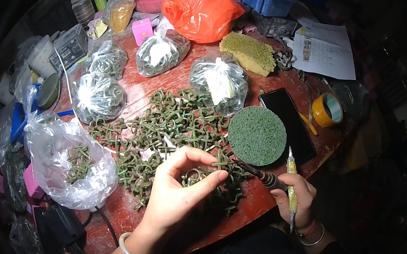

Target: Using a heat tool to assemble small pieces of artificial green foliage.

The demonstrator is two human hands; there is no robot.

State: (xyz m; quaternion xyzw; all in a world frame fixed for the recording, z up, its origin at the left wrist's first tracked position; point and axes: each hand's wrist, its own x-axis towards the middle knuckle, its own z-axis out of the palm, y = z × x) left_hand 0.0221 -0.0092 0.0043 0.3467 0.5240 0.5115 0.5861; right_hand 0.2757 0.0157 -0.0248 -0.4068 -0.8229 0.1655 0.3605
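Note:
My left hand (183, 192), with a pale bangle at its wrist, pinches a small green ring (225, 165) between thumb and forefinger. My right hand (299, 199) grips a dark pen-like tool resembling a soldering iron (268, 178). Its thin tip points at the ring; whether they touch I cannot tell. That hand also holds a slim metal pick (293, 192) with a yellowish wrapped handle, roughly upright. A pile of similar green rings (183, 122) spreads behind and under my left hand. Just beyond the tool tip lies a round green textured disc (257, 136).
Tied clear bags of green pieces (162, 54) stand behind the pile. An opened clear bag (69, 162) sits at the left, near a white cable. To the right are a black phone-like slab (291, 122), yellow tape roll (326, 109), and printed sheet (323, 50). A red bag (200, 12) stands at the back.

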